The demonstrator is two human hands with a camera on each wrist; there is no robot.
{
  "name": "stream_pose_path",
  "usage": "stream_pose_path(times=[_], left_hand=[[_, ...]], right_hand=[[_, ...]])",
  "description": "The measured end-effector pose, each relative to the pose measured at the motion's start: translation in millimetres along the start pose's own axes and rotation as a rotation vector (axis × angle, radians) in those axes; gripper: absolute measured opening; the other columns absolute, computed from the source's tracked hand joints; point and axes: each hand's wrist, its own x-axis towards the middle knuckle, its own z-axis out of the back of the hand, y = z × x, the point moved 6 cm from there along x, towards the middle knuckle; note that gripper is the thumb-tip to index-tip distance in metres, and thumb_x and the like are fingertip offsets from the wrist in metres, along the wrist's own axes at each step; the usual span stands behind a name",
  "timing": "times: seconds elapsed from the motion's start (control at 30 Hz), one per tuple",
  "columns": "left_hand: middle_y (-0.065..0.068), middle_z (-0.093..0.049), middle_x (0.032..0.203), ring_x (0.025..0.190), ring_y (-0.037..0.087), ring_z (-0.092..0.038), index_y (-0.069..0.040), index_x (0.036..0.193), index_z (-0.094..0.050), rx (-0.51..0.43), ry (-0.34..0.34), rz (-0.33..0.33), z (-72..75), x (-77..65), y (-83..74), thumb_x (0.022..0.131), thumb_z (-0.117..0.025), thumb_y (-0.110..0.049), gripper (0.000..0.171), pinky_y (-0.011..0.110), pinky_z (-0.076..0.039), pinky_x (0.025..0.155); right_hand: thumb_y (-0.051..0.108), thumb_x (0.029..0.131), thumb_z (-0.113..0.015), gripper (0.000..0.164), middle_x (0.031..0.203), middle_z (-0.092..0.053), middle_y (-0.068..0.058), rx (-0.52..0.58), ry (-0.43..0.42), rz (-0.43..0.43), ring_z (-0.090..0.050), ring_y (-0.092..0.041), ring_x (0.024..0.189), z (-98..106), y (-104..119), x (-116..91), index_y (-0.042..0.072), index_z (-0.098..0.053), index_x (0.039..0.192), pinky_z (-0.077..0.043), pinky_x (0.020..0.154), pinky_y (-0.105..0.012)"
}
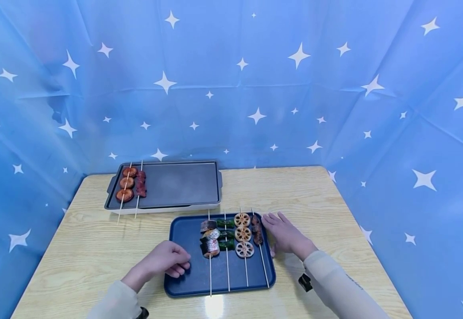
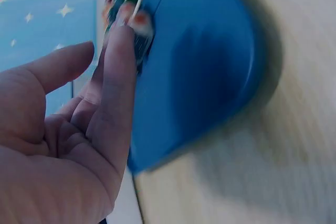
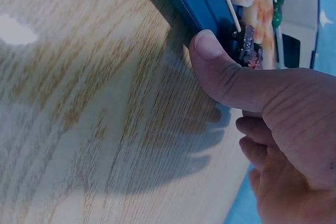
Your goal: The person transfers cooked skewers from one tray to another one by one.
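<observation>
A blue tray [image 1: 191,279] lies near the front of the table with skewers side by side on its right half. They are a fish skewer [image 1: 211,247], a green pepper skewer [image 1: 226,245], a lotus root skewer [image 1: 243,234] and a dark meat skewer [image 1: 257,235]. Over the tray's left side is my left hand [image 1: 163,259], its fingers loosely bent with nothing between them. My right hand [image 1: 289,235] is at the tray's right edge, fingers extended near the upper corner. In the right wrist view its thumb [image 3: 220,69] is right at the rim, beside the dark meat.
Behind the tray stands a dark, shallow grill pan [image 1: 183,184] on a pale base. On its left end lie a skewer of round brown slices [image 1: 125,195] and a red meat skewer [image 1: 140,188]. A blue starred curtain [image 1: 231,106] surrounds the wooden table [image 1: 72,248].
</observation>
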Motion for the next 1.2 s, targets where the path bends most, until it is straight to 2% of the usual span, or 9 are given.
stream_pose_path(times=[0.13, 0.27, 0.4, 0.5, 0.77, 1.07, 1.2], left_hand=[[0.008, -0.072, 0.086, 0.067, 0.009, -0.067, 0.011, 0.112, -0.064, -0.027, -0.090, -0.022, 26.7, -6.9, -2.8, 0.096, -0.059, -0.019, 0.034, 0.028, -0.061, 0.063], [0.015, -0.073, 0.095, 0.075, 0.015, -0.071, 0.014, 0.117, -0.060, -0.043, -0.227, -0.047, 55.7, -14.3, -5.0, 0.097, -0.057, -0.017, 0.037, 0.030, -0.062, 0.069], [0.017, -0.073, 0.101, 0.079, 0.016, -0.073, 0.012, 0.121, -0.060, -0.048, -0.373, -0.017, 82.0, -21.8, -3.5, 0.098, -0.057, -0.018, 0.038, 0.031, -0.062, 0.071], [0.016, -0.073, 0.105, 0.080, 0.014, -0.073, 0.010, 0.124, -0.058, -0.045, -0.437, 0.006, 95.9, -27.3, -1.3, 0.099, -0.056, -0.021, 0.040, 0.029, -0.062, 0.071], [0.017, -0.071, 0.111, 0.083, 0.012, -0.072, 0.012, 0.131, -0.051, -0.066, -0.480, 0.020, 110.2, -35.1, 8.6, 0.102, -0.048, -0.019, 0.043, 0.028, -0.062, 0.074], [0.025, -0.062, 0.125, 0.087, 0.009, -0.070, 0.014, 0.136, -0.045, -0.100, -0.481, 0.036, 117.6, -30.5, 13.8, 0.101, -0.051, -0.020, 0.049, 0.024, -0.060, 0.076], [0.025, -0.060, 0.128, 0.088, 0.007, -0.070, 0.014, 0.139, -0.040, -0.154, -0.480, 0.043, 120.4, -26.8, 15.8, 0.102, -0.049, -0.022, 0.052, 0.023, -0.060, 0.080]], right_hand=[[0.025, 0.062, -0.088, 0.102, 0.153, -0.038, -0.022, 0.005, 0.007, -0.002, -0.031, -0.038, 0.145, 0, 1, 0, -0.004, -0.038, 0.146, -0.017, 0.123, -0.054], [0.023, 0.063, -0.088, 0.101, 0.153, -0.038, -0.021, 0.001, 0.009, -0.002, -0.031, -0.038, 0.145, 1, 1, -1, -0.004, -0.038, 0.146, -0.017, 0.123, -0.054], [0.022, 0.063, -0.088, 0.100, 0.153, -0.038, -0.021, -0.004, 0.006, -0.001, -0.031, -0.039, 0.145, 0, 0, -1, -0.004, -0.038, 0.146, -0.017, 0.123, -0.054], [0.021, 0.064, -0.088, 0.100, 0.154, -0.038, -0.020, -0.006, 0.003, 0.000, -0.031, -0.039, 0.145, 0, 0, -1, -0.003, -0.038, 0.147, -0.016, 0.123, -0.055], [0.020, 0.064, -0.088, 0.099, 0.153, -0.039, -0.021, -0.007, -0.008, 0.005, -0.032, -0.040, 0.144, 2, 1, -2, -0.004, -0.039, 0.146, -0.017, 0.122, -0.055], [0.019, 0.064, -0.088, 0.098, 0.152, -0.039, -0.021, -0.002, -0.015, 0.006, -0.032, -0.040, 0.144, 3, 1, -3, -0.004, -0.040, 0.146, -0.017, 0.122, -0.056], [0.018, 0.064, -0.087, 0.097, 0.152, -0.040, -0.021, -0.007, -0.013, 0.009, -0.032, -0.039, 0.144, 1, 2, -2, -0.004, -0.040, 0.146, -0.017, 0.122, -0.056]])
